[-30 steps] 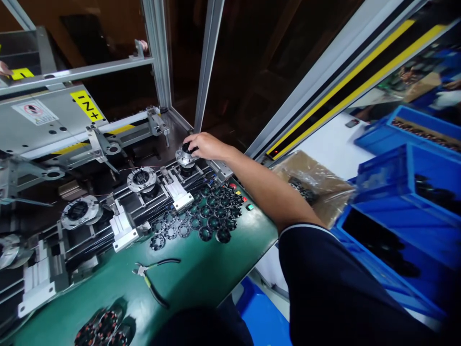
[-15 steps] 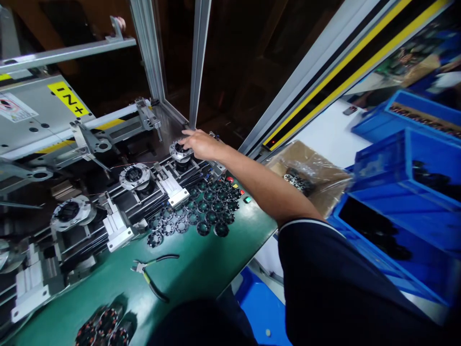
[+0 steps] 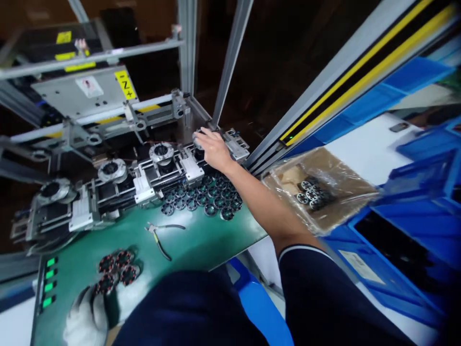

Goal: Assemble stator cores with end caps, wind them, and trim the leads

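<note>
My bare right hand (image 3: 213, 148) reaches out to the far end of the machine. Its fingers curl over the round metal holder (image 3: 196, 140) there, covering most of it. Whether a part sits under the fingers is hidden. At the lower left, a white-gloved shape that appears to be my left hand (image 3: 86, 317) lies on the green bench beside wound motor stators (image 3: 124, 258) with copper coils. How its fingers are closed does not show clearly. Similar round holders (image 3: 162, 153) stand along the machine, several with dark ring parts in them.
Many black stator cores (image 3: 211, 202) cover the bench before the machine. Side cutters (image 3: 158, 235) lie open nearby. To the right stand a plastic-lined cardboard box (image 3: 324, 216) with ring parts and blue crates (image 3: 363, 269). A metal frame post (image 3: 234, 57) rises behind my hand.
The view has swung left and back, bringing the gloved shape and green lights into sight. My right hand stays at the same end holder, its fingers now curled further over it.
</note>
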### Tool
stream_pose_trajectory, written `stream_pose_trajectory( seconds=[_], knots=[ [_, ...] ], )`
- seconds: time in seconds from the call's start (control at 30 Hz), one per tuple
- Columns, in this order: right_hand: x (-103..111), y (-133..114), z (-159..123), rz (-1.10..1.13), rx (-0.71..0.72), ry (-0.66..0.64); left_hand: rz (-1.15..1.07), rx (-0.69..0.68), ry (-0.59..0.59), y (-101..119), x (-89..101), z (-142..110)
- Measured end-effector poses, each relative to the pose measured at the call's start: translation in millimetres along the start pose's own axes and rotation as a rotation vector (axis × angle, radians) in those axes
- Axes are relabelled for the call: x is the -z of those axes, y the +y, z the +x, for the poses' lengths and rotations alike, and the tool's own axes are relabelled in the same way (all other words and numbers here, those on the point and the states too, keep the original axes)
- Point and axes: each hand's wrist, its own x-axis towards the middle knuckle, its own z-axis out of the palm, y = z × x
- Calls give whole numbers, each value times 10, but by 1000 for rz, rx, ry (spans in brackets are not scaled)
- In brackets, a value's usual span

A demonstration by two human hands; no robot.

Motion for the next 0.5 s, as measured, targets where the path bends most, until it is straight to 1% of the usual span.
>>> stream_pose_trajectory(
  seconds=[0.03,0.1,0.2,0.27,0.33,0.5],
  knots=[
    [-62,-117,-11,20,42,-5,5,-12,21,-33,-11,-27],
    [-191,-333,39,50,121,-43,41,9,-5,-63,-10,-32],
    [-353,-557,231,55,175,-140,78,38,-35,-35,27,4],
    [-406,-628,369,60,188,-195,103,52,-54,7,54,17],
    [-416,-652,474,62,196,-243,111,54,-66,46,68,16],
    [-412,-638,560,72,203,-344,102,44,-36,106,75,7]
  ],
)
